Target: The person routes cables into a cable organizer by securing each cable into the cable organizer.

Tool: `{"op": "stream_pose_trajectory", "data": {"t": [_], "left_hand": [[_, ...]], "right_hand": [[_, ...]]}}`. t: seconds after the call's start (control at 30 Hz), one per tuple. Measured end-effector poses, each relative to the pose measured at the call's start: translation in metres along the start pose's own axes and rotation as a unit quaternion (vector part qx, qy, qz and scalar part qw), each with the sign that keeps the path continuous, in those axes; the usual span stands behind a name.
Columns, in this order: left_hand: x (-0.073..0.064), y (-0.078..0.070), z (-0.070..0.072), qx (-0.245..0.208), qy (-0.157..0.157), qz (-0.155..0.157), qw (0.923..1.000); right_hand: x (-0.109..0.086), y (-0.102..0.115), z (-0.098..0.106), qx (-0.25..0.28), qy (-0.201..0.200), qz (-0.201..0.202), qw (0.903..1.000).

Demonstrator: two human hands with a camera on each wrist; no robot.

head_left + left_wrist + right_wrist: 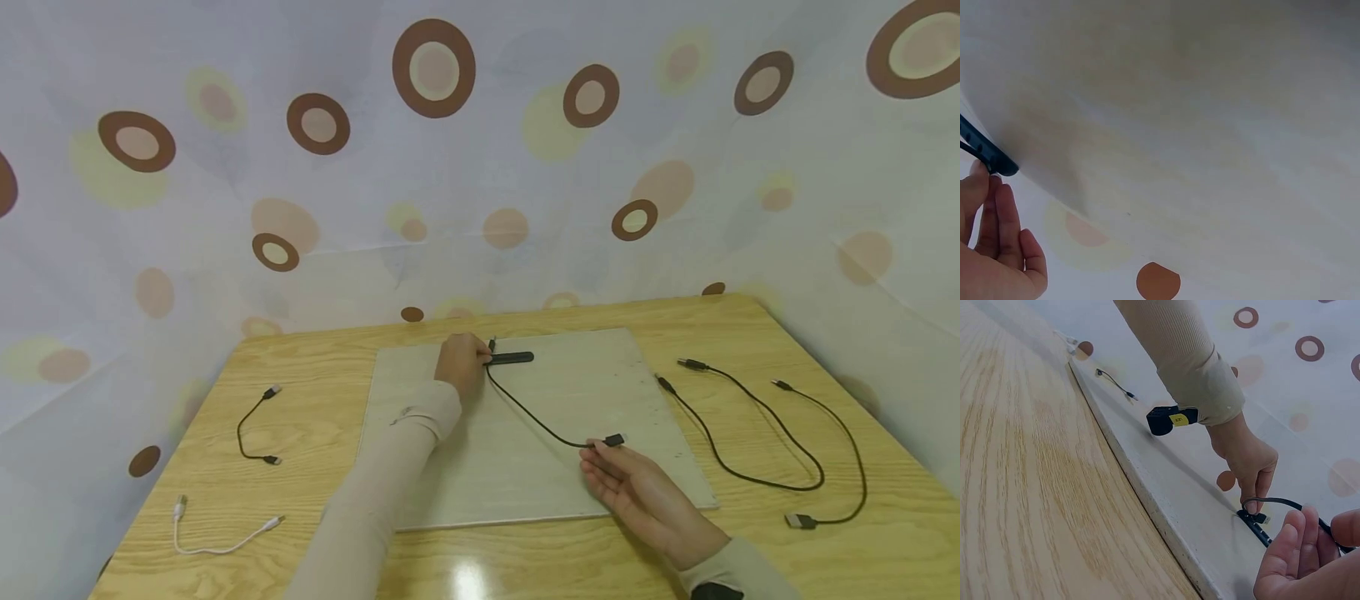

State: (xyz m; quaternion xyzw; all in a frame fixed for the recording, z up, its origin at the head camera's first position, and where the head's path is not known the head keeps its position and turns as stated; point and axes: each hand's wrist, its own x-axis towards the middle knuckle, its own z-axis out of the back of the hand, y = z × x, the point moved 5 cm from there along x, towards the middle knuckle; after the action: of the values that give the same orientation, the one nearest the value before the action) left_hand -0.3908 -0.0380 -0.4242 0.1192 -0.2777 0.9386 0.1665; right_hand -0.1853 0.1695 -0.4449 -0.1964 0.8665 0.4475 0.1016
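A black cable holder strip [513, 357] with a row of notches lies near the far edge of a pale board [450, 492]. My left hand [461, 362] pinches a black USB cable [525, 410] at the strip's left end; in the left wrist view the cable [971, 150] runs alongside the notched strip [985, 150]. One small plug [492, 342] pokes out beyond the strip. Closer to me, my right hand [648, 500] holds the cable's other end between thumb and fingers, just behind the USB plug [615, 440]. Its other fingers are loosely bent, palm up.
Two short cables, one black [242, 433] and one white [217, 550], lie on the wooden table [315, 367] at left. To the board's right lie two longer black cables, one looped [750, 477] and one curved [855, 454]. A patterned curtain [480, 167] stands behind the table.
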Motion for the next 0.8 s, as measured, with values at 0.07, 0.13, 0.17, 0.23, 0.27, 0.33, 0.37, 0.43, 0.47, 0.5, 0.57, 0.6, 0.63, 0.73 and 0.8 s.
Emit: {"op": "stream_pose_trajectory", "data": {"t": [0.07,0.13,0.17,0.23,0.27,0.33,0.37,0.43,0.47,0.5,0.57,0.6,0.63,0.73,0.8], "left_hand": [[-0.0001,0.0004,-0.0001,0.004,0.000,-0.001,1.0000],[0.0003,0.0006,-0.0004,0.008,0.000,-0.004,1.0000],[0.0004,0.0005,-0.0007,0.009,0.001,-0.006,0.9999],[0.0009,0.0001,-0.0007,0.010,0.004,-0.008,0.9999],[0.0011,0.0000,-0.0007,0.009,0.005,-0.009,0.9999],[0.0017,-0.0004,-0.0005,0.008,0.007,-0.011,0.9999],[0.0021,-0.0005,-0.0005,0.007,0.007,-0.011,0.9999],[0.0029,0.0002,-0.0008,0.007,0.007,-0.011,0.9999],[0.0032,0.0008,-0.0011,0.006,0.007,-0.011,0.9999],[0.0036,0.0012,-0.0014,0.004,0.007,-0.012,0.9999],[0.0045,0.0025,-0.0022,0.004,0.005,-0.014,0.9999],[0.0050,0.0033,-0.0027,0.004,0.004,-0.016,0.9999],[0.0054,0.0039,-0.0030,0.005,0.003,-0.017,0.9998],[0.0063,0.0052,-0.0036,0.012,-0.001,-0.019,0.9997],[0.0066,0.0037,-0.0037,0.026,-0.001,-0.024,0.9994]], "right_hand": [[0.0004,-0.0007,0.0004,0.000,-0.002,0.000,1.0000],[0.0006,-0.0012,0.0007,-0.002,-0.004,0.000,1.0000],[0.0006,-0.0014,0.0009,-0.003,-0.005,0.000,1.0000],[0.0008,-0.0017,0.0009,-0.005,-0.005,-0.001,1.0000],[0.0009,-0.0019,0.0009,-0.006,-0.006,-0.002,1.0000],[0.0012,-0.0020,0.0008,-0.008,-0.008,-0.002,0.9999],[0.0013,-0.0021,0.0008,-0.007,-0.009,-0.002,0.9999],[0.0015,-0.0021,0.0007,-0.007,-0.012,-0.002,0.9999],[0.0016,-0.0022,0.0007,-0.007,-0.013,-0.002,0.9999],[0.0016,-0.0023,0.0007,-0.005,-0.014,-0.003,0.9999],[0.0016,-0.0027,0.0007,-0.001,-0.015,-0.004,0.9999],[0.0016,-0.0028,0.0007,-0.001,-0.015,-0.004,0.9999],[0.0015,-0.0030,0.0006,0.000,-0.014,-0.004,0.9999],[0.0014,-0.0036,0.0005,0.003,-0.009,-0.004,0.9999],[0.0012,-0.0041,0.0005,0.004,-0.007,-0.004,1.0000]]}}
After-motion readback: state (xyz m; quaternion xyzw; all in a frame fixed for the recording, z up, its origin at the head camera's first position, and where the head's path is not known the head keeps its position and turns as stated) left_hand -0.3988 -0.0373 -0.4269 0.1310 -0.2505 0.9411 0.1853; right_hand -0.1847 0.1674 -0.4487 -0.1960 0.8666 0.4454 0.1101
